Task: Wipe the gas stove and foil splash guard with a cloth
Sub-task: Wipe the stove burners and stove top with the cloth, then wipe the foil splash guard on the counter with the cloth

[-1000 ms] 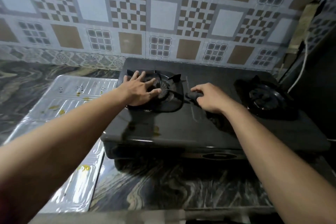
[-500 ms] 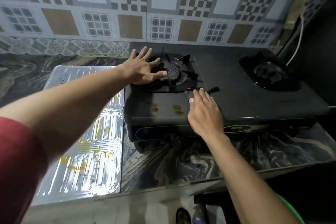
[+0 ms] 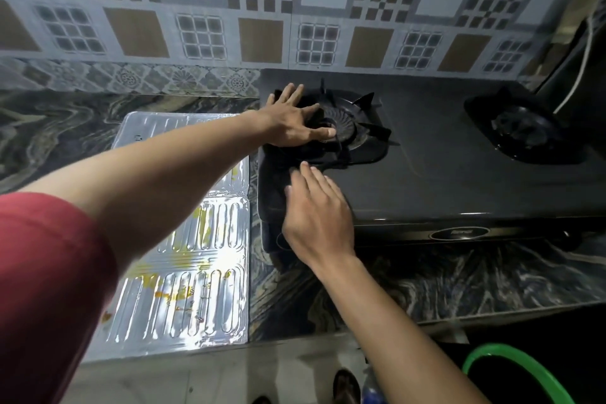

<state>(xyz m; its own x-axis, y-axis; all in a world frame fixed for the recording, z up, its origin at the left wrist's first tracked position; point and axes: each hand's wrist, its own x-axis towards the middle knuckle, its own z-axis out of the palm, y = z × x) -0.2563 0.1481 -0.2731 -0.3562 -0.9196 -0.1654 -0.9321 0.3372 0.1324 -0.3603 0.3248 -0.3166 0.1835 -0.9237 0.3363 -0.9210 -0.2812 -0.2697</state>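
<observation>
Two hands were on the black stove [image 3: 442, 174]. The left hand [image 3: 292, 123] lay palm down with its fingers [image 3: 296, 93] spread wide, flat over the left edge of the left burner [image 3: 344, 128]; the thumb reached toward the burner's centre, and nothing was gripped. The right hand [image 3: 316, 216] rested palm down on the stove's near left corner, fingers held close together and pointing away from the person, their tips just short of the burner's grate. A dark patch lay under and beyond those fingertips, which may have been the cloth, but against the black stove I could not tell; nor could I tell whether that hand held anything.

Outward from the hands, both forearms were bare, and a red sleeve [image 3: 49, 289] covered the left upper arm. The right burner [image 3: 524, 131] sat well apart at the stove's far right. The foil guard [image 3: 183, 272] lay flat on the counter [image 3: 426, 282] just left of the stove, its edge beside the stove's side, its ribbed surface spotted with yellow-orange stains. The counter was dark and marbled. Behind the stove rose a patterned tile wall [image 3: 295, 10]. A white cord [image 3: 583, 69] ran down at the far right. Below the counter's edge a green rim [image 3: 511, 361] showed near the floor.
</observation>
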